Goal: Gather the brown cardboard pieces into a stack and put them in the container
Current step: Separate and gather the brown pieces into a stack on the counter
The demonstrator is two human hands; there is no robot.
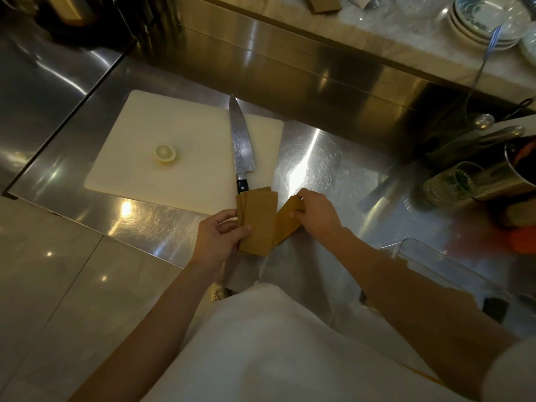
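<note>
My left hand (218, 238) grips a fanned stack of brown cardboard pieces (258, 224) by its left edge, held just above the steel counter near its front edge. Beside it on the right, my right hand (317, 212) pinches more brown cardboard pieces (287, 224), tilted so that their lower end slips behind the stack. A clear plastic container (429, 258) stands at the lower right, partly hidden by my right forearm; what is inside it cannot be made out.
A white cutting board (185, 146) lies behind the hands with half a lemon (164, 152) and a large chef's knife (240, 146), whose handle is partly covered by the stack. Glasses and a metal pot (519, 166) crowd the right side. Stacked bowls (484, 21) sit on the marble ledge.
</note>
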